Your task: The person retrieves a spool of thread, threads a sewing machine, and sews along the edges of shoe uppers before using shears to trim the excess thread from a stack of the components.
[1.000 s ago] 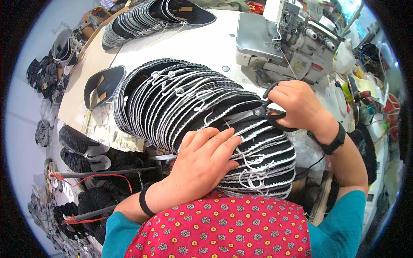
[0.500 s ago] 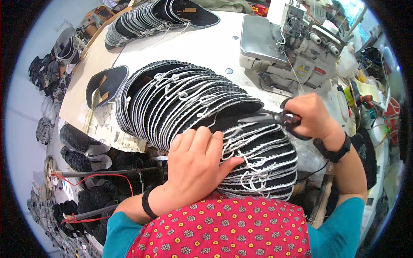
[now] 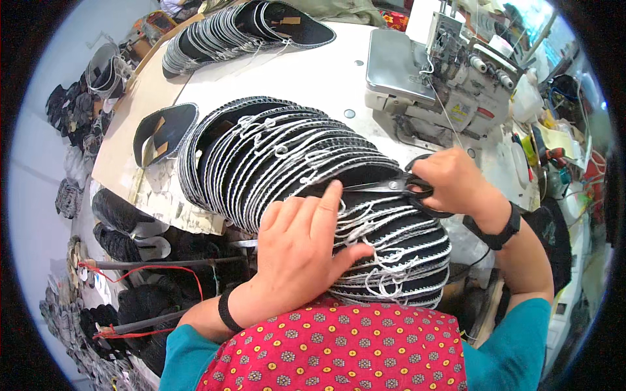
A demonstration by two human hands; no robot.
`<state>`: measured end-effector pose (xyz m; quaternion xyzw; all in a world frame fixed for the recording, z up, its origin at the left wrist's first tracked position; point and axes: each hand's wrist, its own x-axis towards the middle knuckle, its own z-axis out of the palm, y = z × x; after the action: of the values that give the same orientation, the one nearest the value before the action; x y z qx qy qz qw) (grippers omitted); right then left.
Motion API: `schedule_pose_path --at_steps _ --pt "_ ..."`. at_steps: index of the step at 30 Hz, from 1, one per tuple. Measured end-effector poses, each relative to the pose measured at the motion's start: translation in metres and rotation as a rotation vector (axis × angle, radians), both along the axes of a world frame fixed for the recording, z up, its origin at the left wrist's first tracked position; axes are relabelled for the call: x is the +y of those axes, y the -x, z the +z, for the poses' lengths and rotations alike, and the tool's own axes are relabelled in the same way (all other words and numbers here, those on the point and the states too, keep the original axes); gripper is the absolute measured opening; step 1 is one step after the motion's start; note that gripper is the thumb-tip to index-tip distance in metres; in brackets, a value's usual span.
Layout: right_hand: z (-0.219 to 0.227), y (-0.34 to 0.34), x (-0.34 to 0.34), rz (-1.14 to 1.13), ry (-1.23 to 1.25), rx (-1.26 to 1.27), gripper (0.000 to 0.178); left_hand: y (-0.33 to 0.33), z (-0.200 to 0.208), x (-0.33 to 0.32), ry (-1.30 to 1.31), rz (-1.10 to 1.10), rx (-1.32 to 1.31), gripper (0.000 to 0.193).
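Observation:
A long fanned row of black shoe uppers point(image 3: 261, 156) with white overlock-stitched edges lies across the table and curves down to my lap. Loose white thread tails point(image 3: 385, 274) curl over the nearer pieces. My left hand point(image 3: 303, 238) rests flat on the row, fingers stretched and thumb apart, index tip by the gap between two pieces. In my right hand point(image 3: 453, 182) is a pair of black-handled scissors point(image 3: 394, 186). Their blades point left into that gap, close to my left index fingertip. Whether a thread lies between the blades I cannot make out.
An overlock sewing machine point(image 3: 443, 85) stands at the back right. Another row of black pieces point(image 3: 215, 39) lies at the far left, and a single piece point(image 3: 166, 133) lies nearer. Dark bundles point(image 3: 147, 306) hang around metal bars with red cord at the lower left.
The scissors have moved left and slightly down, their blades further in among the pieces. My left index finger has stretched forward toward the blade tips.

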<state>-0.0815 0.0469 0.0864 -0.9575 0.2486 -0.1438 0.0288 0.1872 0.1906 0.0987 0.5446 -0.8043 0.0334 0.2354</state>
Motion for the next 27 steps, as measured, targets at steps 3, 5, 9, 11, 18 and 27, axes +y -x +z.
schedule_pose_path --at_steps 3,5,9,11,18,27 --pt "0.009 0.011 0.002 -0.002 0.006 -0.108 0.026 -0.001 -0.001 -0.004 0.038 0.115 -0.085 0.081" --pt "0.016 0.016 0.003 -0.044 0.021 -0.142 0.024 -0.001 0.000 -0.006 0.098 0.098 -0.111 0.075" --pt "0.023 0.018 0.003 -0.062 0.072 -0.134 0.025 -0.002 0.001 -0.010 0.099 0.091 -0.178 0.067" --pt "0.025 0.018 0.002 -0.053 0.089 -0.143 0.026 -0.002 0.001 -0.013 0.077 0.090 -0.209 0.068" --pt "0.027 0.015 0.000 -0.028 0.162 -0.147 0.027 0.001 0.003 -0.014 0.031 0.158 -0.165 0.045" --pt "0.024 -0.015 0.001 -0.109 0.192 0.042 0.030 0.000 0.003 -0.004 -0.006 0.037 -0.155 0.038"
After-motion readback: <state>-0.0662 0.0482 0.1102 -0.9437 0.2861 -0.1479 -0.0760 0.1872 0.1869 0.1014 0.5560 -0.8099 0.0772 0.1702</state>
